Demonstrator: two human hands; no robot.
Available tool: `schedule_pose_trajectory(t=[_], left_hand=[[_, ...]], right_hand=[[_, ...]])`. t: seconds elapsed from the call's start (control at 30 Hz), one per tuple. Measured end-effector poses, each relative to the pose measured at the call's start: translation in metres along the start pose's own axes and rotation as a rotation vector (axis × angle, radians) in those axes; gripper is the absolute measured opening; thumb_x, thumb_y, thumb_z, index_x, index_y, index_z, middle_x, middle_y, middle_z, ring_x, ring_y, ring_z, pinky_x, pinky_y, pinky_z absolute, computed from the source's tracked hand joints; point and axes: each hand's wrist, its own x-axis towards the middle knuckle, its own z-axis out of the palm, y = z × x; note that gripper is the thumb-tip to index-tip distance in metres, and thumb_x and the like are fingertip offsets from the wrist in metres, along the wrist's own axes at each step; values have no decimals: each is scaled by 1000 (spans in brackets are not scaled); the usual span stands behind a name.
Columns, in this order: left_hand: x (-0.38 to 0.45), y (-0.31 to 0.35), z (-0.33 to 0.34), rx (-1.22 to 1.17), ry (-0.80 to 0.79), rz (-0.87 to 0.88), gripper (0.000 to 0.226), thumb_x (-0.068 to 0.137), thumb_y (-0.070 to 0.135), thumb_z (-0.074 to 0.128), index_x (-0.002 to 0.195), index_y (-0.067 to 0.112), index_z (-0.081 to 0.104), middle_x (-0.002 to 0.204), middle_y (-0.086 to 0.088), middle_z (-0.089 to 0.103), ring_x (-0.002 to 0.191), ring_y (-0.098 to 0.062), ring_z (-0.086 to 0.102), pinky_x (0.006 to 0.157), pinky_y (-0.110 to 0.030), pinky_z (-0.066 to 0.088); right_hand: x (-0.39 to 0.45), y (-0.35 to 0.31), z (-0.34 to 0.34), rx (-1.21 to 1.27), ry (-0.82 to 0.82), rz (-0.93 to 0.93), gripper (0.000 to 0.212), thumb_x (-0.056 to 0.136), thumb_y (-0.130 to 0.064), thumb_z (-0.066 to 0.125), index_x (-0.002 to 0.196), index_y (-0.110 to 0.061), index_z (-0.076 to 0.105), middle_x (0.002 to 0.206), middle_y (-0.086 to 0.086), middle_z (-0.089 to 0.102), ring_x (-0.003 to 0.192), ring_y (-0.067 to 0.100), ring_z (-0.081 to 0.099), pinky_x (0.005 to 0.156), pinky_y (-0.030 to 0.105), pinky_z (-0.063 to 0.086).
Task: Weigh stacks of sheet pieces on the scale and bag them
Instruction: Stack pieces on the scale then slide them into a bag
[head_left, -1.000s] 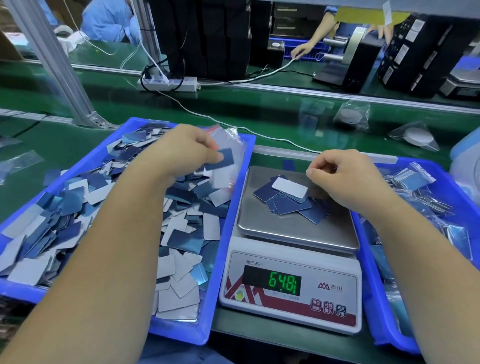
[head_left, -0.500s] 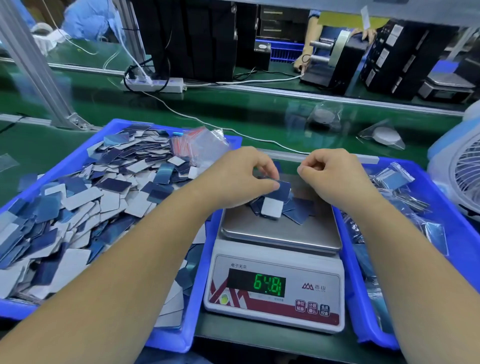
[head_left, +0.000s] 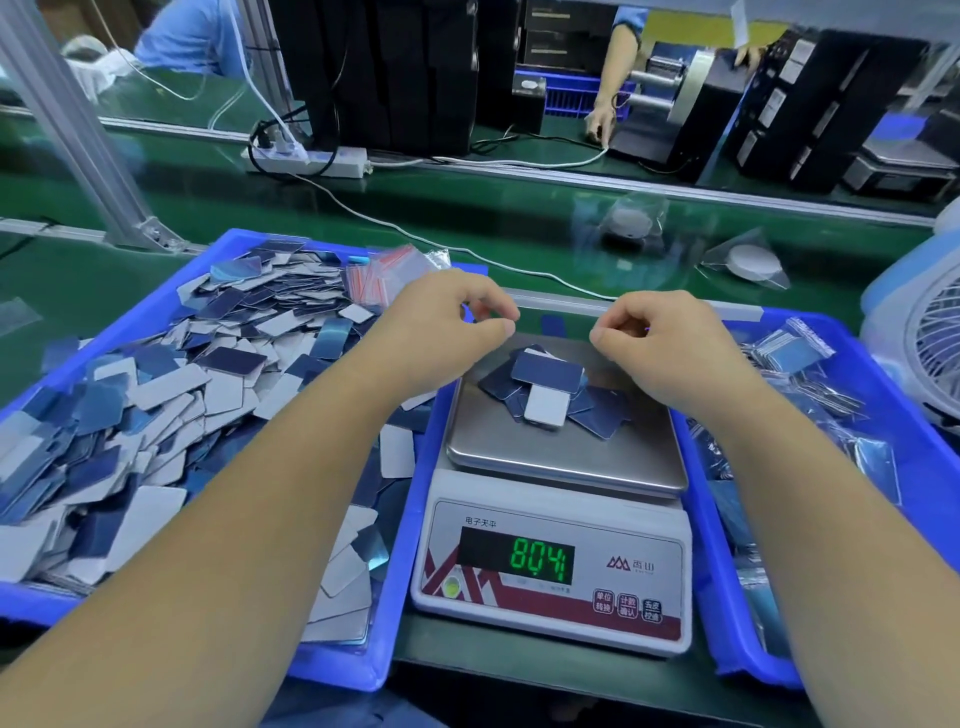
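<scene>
Pieces (head_left: 548, 387) lie heaped on the scale (head_left: 563, 467), thin, light, slick; pinch the stack's edges. Left hand (head_left: 441, 325) and right hand (head_left: 657, 338) hover curled, holding nothing visible.

I am looking at one scale (head_left: 558, 525) sitting between two blue trays, the left tray (head_left: 156, 312) and the right tray (head_left: 904, 415). Far too many loose sheet pieces (head_left: 171, 384) are lying in the left tray for me to count; a small pile (head_left: 550, 389) is lying on the pan. Two round bagged items (head_left: 628, 223) (head_left: 753, 262) are lying beyond. I am seeing one power strip (head_left: 317, 158) and one fan (head_left: 924, 338).
</scene>
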Motion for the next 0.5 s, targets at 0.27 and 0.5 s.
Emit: schedule_pose_trajectory(t=[0.27, 0.5], left_hand=[[1, -7, 5, 138, 4, 6, 12, 93, 27, 63, 95, 37, 69, 84, 18, 60, 71, 18, 47, 60, -3, 34], [1, -8, 5, 192, 27, -58, 12, 94, 27, 60, 100, 33, 69, 88, 17, 58, 78, 4, 50, 62, -2, 33]], right_hand=[[0, 2, -1, 1, -31, -7, 14, 87, -35, 70, 74, -29, 70, 64, -28, 61, 63, -11, 53, 49, 8, 34], [-2, 2, -1, 24, -126, 46, 26, 85, -47, 71, 78, -23, 69, 67, -13, 72, 65, 3, 66, 69, 30, 52]])
